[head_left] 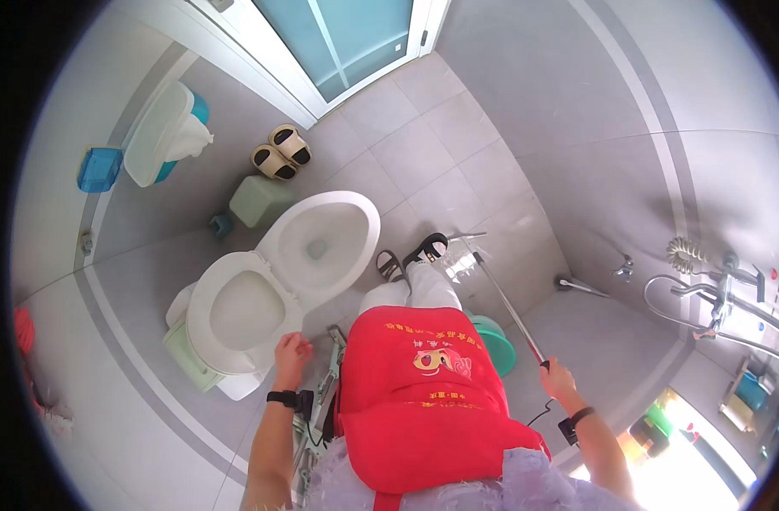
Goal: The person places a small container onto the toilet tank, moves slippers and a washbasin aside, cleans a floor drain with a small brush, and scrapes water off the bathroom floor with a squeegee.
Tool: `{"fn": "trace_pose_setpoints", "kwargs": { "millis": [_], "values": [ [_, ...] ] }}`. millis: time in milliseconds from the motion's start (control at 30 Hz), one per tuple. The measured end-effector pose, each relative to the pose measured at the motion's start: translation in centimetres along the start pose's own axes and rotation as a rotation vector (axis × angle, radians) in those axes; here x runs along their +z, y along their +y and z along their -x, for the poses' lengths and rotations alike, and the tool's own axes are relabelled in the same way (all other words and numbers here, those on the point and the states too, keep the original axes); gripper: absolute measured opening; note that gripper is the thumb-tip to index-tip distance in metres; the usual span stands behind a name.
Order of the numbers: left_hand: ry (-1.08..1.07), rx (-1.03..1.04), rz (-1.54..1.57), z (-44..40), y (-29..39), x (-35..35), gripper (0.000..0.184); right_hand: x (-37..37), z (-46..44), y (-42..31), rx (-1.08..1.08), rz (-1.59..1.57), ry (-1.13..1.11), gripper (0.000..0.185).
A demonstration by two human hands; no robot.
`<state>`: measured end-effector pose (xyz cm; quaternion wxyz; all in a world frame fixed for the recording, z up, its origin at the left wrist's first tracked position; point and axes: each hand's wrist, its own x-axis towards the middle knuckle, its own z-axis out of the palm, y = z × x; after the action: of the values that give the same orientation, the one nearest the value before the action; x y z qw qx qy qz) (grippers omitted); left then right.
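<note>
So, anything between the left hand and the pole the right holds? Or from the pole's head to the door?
Yes: seen from above, the red apron and green basin lie between the left hand and the pole. From the pole's head to the door, nothing visible stands on the tiles; a sandalled foot is beside the head.

Head-worn view, looking steeply down

2 hands (560, 380), 1 squeegee (509, 307)
</note>
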<state>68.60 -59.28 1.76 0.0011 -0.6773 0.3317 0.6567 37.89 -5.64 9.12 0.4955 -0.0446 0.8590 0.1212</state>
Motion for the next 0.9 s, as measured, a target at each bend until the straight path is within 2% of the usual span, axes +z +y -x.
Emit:
{"fn": "trace_pose_setpoints", "kwargs": {
  "millis": [100,200,433,500,600,767,900],
  "values": [
    [-0.029,0.002,-0.065,-0.4,0.6,-0.1,0.021,-2.2,1.2,-1.7,-0.059,-0.05,0.092,0.03],
    [-0.044,0.021,-0.102,-0.6,0.3,-0.1,0.021,-3.8,-2.0,-5.6,-0.128,-0.098,0.173,0.028],
    [-0.008,0.017,-0.084,2.1,0.0,-0.6,0.018,-9.4,-16.2,-23.6,-0.364,-0.187,0.286,0.033],
    [0.018,-0.001,-0.095,3.1,-0.3,-1.3,0.018,-11.1,-18.3,-28.6,-0.434,-0.205,0.296,0.032],
    [0.052,0.003,-0.067,4.5,-1.0,-2.5,0.018,-9.6,-19.5,-32.8,-0.449,-0.179,0.262,0.03],
    [0.069,0.005,-0.007,5.4,-3.0,-4.2,0.023,-5.6,-17.5,-27.1,-0.499,-0.096,0.249,0.03],
    [0.073,-0.043,0.02,5.0,-4.7,-4.8,0.023,-3.7,-14.2,-20.1,-0.455,0.074,0.09,0.031]
  ]
}}
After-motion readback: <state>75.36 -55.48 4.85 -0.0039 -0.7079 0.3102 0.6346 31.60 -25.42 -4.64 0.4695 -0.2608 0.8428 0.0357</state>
